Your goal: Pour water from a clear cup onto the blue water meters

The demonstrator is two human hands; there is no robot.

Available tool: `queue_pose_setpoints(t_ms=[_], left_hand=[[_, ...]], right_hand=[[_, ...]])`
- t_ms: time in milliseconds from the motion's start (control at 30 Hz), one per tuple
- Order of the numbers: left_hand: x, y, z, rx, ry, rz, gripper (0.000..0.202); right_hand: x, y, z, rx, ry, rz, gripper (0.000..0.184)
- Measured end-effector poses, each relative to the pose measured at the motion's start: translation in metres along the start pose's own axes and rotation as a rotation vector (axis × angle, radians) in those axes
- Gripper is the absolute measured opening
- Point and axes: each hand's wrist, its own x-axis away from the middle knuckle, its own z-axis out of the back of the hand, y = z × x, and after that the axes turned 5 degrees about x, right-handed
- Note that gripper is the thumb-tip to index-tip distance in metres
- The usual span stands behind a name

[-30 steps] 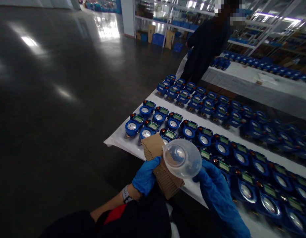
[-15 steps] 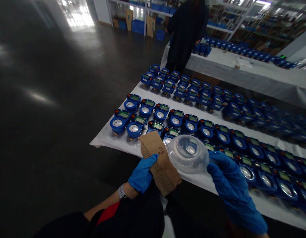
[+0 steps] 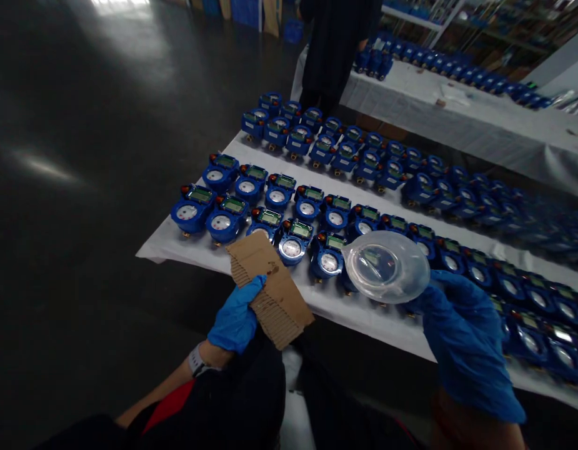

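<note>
A see-through plastic cup with a spout [image 3: 387, 265] is held up near the table's front edge, in front of the blue meters [image 3: 188, 209]. Its side away from the spout is pinched by the gloved right hand [image 3: 471, 334]; the fingertips are partly hidden. The cup looks light and a bit bendy, and its smooth wall may slip, so it is probably best held firmly there, without squeezing. Whether liquid is inside cannot be told. A torn cardboard piece [image 3: 286, 294] is pinched at its near edge by the gloved left hand [image 3: 237, 319]. It seems light and easy to crease, so flat, gentle holding should suit it.
</note>
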Motion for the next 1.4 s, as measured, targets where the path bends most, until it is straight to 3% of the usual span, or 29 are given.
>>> queue_pose_setpoints(t_ms=[333, 600, 700, 867, 1067, 1400], left_hand=[[0.025, -0.031, -0.04, 0.045, 0.122, -0.127, 0.034], [0.029, -0.059, -0.062, 0.078, 0.181, -0.145, 0.032], [0.031, -0.063, -0.062, 0.113, 0.191, -0.144, 0.031], [0.032, -0.067, -0.055, 0.197, 0.245, -0.229, 0.033], [0.027, -0.065, -0.056, 0.222, 0.31, -0.19, 0.036], [0.014, -0.045, -0.071, 0.218, 0.252, -0.184, 0.04]], right_hand=[[-0.057, 0.027, 0.047, -0.122, 0.22, 0.042, 0.025], [-0.085, 0.046, 0.063, -0.104, 0.198, 0.153, 0.022], [-0.094, 0.052, 0.061, -0.068, 0.172, 0.183, 0.026], [-0.106, 0.049, 0.048, -0.072, -0.005, 0.152, 0.031], [-0.124, 0.036, 0.029, 0.01, -0.119, 0.109, 0.033], [-0.135, 0.037, 0.009, 0.065, -0.205, 0.061, 0.036]])
